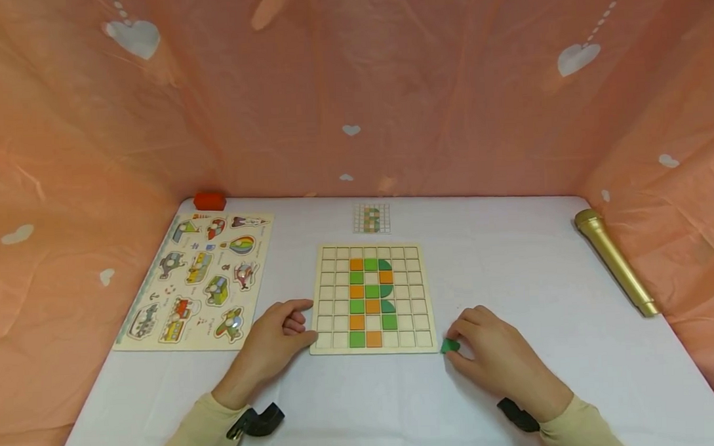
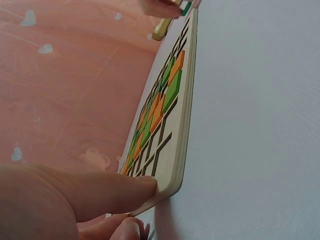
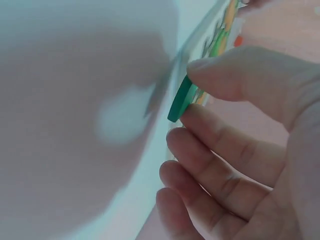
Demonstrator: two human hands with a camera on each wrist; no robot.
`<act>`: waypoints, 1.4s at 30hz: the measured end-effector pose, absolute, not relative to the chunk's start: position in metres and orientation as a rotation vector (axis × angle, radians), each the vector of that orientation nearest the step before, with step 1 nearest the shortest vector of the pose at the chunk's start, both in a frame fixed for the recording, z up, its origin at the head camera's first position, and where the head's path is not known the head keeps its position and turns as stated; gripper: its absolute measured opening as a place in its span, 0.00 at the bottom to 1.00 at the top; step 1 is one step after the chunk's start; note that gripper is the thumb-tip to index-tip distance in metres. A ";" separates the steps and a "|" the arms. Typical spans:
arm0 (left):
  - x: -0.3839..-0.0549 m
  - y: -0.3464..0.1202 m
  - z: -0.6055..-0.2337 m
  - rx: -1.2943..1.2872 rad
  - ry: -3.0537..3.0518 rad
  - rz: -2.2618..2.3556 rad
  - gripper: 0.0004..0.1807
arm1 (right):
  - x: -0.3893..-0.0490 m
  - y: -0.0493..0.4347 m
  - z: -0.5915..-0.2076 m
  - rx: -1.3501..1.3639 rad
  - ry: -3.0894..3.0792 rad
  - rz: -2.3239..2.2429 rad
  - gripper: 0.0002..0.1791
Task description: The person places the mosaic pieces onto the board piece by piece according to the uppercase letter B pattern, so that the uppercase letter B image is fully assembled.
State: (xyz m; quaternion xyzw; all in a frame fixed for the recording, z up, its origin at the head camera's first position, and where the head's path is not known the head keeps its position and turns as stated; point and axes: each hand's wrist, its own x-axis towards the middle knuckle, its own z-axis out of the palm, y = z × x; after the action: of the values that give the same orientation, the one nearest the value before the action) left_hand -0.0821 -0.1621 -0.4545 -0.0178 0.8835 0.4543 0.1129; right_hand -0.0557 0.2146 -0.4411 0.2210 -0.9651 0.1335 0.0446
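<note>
A wooden grid board with orange, green and dark green tiles lies flat on the table. My left hand rests at its left edge, with thumb and index fingertip touching the frame some way apart; the other fingers are folded in. In the left wrist view the thumb lies on the board's corner. My right hand pinches a green tile between thumb and index finger, just beside the board's lower right corner. In the right wrist view this tile is tilted on edge, its full shape partly hidden.
A small pattern card lies behind the board. To the left is a vehicle picture puzzle, with a red block behind it. A gold microphone-shaped object lies at the right table edge. Pink curtains enclose the table.
</note>
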 end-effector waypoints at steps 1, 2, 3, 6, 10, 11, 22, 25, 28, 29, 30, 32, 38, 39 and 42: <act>-0.082 -0.162 -0.454 -0.053 2.592 1.333 0.29 | -0.058 0.211 -0.440 0.693 -2.945 0.417 0.09; -0.082 -0.162 -0.454 -0.055 2.591 1.332 0.29 | -0.060 0.207 -0.440 0.710 -2.944 0.423 0.09; -0.082 -0.162 -0.454 -0.054 2.591 1.332 0.29 | -0.062 0.202 -0.439 0.730 -2.941 0.431 0.09; -0.081 -0.162 -0.454 -0.053 2.586 1.336 0.29 | -0.068 0.188 -0.439 0.798 -2.930 0.450 0.09; -0.081 -0.161 -0.454 -0.055 2.582 1.339 0.29 | -0.075 0.172 -0.439 0.891 -2.889 0.492 0.09; -0.081 -0.161 -0.454 -0.056 2.582 1.340 0.29 | -0.077 0.168 -0.440 0.909 -2.881 0.503 0.09; -0.081 -0.162 -0.454 -0.029 2.589 1.351 0.29 | -0.087 0.149 -0.444 1.031 -2.837 0.538 0.08; -0.080 -0.162 -0.454 -0.030 2.591 1.355 0.29 | -0.088 0.147 -0.445 1.063 -2.820 0.522 0.08; -0.080 -0.162 -0.454 -0.039 2.585 1.355 0.29 | -0.089 0.146 -0.446 1.086 -2.808 0.520 0.08; -0.080 -0.162 -0.454 -0.041 2.583 1.356 0.29 | -0.089 0.146 -0.446 1.092 -2.805 0.521 0.08; -0.080 -0.162 -0.454 -0.041 2.582 1.357 0.29 | -0.089 0.146 -0.446 1.098 -2.801 0.520 0.08; -0.080 -0.163 -0.455 -0.042 2.581 1.358 0.29 | -0.089 0.145 -0.446 1.106 -2.795 0.518 0.08; -0.081 -0.162 -0.455 -0.042 2.581 1.361 0.29 | -0.089 0.144 -0.446 1.112 -2.797 0.507 0.09; -0.081 -0.162 -0.455 -0.041 2.582 1.360 0.29 | -0.089 0.144 -0.446 1.110 -2.798 0.506 0.09; -0.082 -0.163 -0.455 -0.038 2.585 1.357 0.29 | -0.090 0.144 -0.447 1.104 -2.792 0.510 0.10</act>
State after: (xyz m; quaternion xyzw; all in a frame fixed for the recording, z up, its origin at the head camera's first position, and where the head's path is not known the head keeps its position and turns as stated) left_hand -0.0818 -0.1626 -0.4550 -0.0128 0.8799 0.4618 0.1109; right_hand -0.0898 0.1442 -0.4468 0.3622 -0.9157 0.1674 0.0481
